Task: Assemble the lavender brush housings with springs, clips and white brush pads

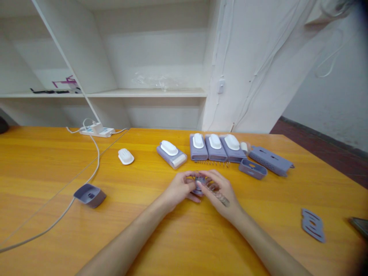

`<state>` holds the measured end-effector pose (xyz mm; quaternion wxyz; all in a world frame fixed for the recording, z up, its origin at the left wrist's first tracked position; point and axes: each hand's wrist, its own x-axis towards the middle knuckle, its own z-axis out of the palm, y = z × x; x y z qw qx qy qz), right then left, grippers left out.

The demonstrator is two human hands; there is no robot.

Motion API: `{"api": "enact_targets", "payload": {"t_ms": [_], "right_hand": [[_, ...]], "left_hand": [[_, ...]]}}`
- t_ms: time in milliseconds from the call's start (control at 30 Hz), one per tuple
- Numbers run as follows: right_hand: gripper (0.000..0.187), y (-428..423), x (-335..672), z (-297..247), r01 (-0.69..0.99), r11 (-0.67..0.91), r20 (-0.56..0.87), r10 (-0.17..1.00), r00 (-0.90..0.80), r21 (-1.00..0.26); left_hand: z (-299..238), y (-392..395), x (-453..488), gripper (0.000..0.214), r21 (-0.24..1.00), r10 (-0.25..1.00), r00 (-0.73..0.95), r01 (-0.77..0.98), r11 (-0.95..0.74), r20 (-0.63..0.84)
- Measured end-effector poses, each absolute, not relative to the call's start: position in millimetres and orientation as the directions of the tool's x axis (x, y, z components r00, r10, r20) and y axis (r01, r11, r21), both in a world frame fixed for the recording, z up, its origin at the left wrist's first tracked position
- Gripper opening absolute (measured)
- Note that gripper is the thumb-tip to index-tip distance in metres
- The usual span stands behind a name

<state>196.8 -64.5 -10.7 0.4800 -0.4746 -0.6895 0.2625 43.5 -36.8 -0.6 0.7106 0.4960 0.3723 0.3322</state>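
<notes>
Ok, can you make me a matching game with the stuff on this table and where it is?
Things: 1 power strip; 2 loose white cap; 3 small purple part; 4 flat purple plates.
Places: A near the right edge; B between left hand and right hand; C back left; D left of the purple units.
Pairs: 1-C; 2-D; 3-B; 4-A.
</notes>
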Motion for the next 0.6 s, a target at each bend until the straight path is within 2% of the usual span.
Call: {"api": "enact_targets", "payload": {"t_ms": [100,233,300,467,600], "right_hand": [[0.023,-60.0,200.6,-16.7,0.344,0.354,0.394,0.918,0.05,-0.87],[0.033,-55.3,204.8,-21.4,0.112,0.181,0.195,0.973,0.127,-0.977],[0.035,-53.8,205.5,-22.9,0.048,0.147,0.152,0.979,0.138,-0.988],[0.032,-50.2,204.5,-27.3,0.005,0.182,0.181,0.972,0.152,-0.983],[0.025,-48.5,203.6,-27.9,0.06,0.216,0.221,0.969,0.105,-0.975]], "left_hand": [[-3.6,-34.6,44.1,0.037,0.958,0.868,0.458,-0.107,0.268,-0.192],[-8.0,-32.5,44.6,0.039,0.981,0.911,0.386,-0.067,0.181,-0.142],[-9.6,-32.8,45.7,0.039,0.99,0.917,0.384,-0.038,0.134,-0.109],[-10.3,-36.2,49.1,0.051,0.995,0.931,0.357,-0.034,0.092,-0.074],[-10.9,-37.2,49.4,0.047,0.996,0.928,0.365,-0.006,0.084,-0.076]]}}
